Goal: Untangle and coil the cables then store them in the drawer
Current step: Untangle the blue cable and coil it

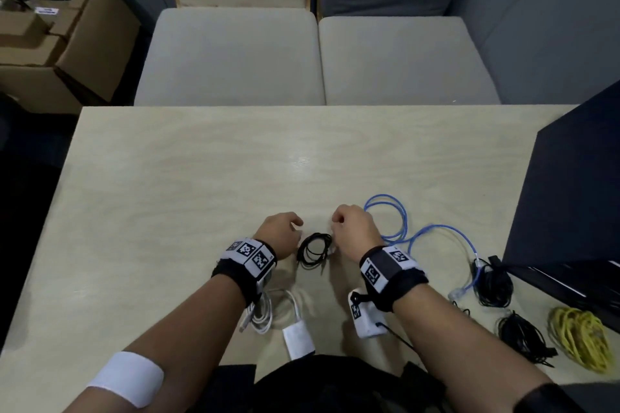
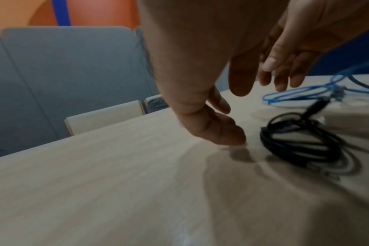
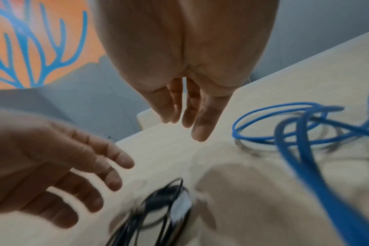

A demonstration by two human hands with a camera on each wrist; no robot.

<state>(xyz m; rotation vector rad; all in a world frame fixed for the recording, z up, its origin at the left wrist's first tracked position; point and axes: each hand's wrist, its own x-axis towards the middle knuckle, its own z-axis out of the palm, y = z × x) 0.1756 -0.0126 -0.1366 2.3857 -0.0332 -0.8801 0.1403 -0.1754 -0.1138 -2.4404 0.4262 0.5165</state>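
A small coiled black cable (image 1: 313,250) (image 2: 301,141) (image 3: 158,208) lies on the table between my hands. My left hand (image 1: 281,228) (image 2: 221,126) hangs just left of it, fingers relaxed and pointing down, holding nothing. On the coil's right side my right hand (image 1: 352,228) (image 3: 185,113) hovers with straight fingers, also empty. A blue cable (image 1: 439,226) (image 3: 295,149) sprawls in loose loops to the right of my right hand. The dark drawer unit (image 1: 570,194) stands at the table's right edge.
Near the front edge of the wooden table (image 1: 167,178) lie a white cable with adapter (image 1: 265,315), two black cable bundles (image 1: 493,285) (image 1: 523,335) and a yellow coil (image 1: 580,335). Two cushioned seats (image 1: 235,57) stand behind the table, cardboard boxes (image 1: 67,43) far left.
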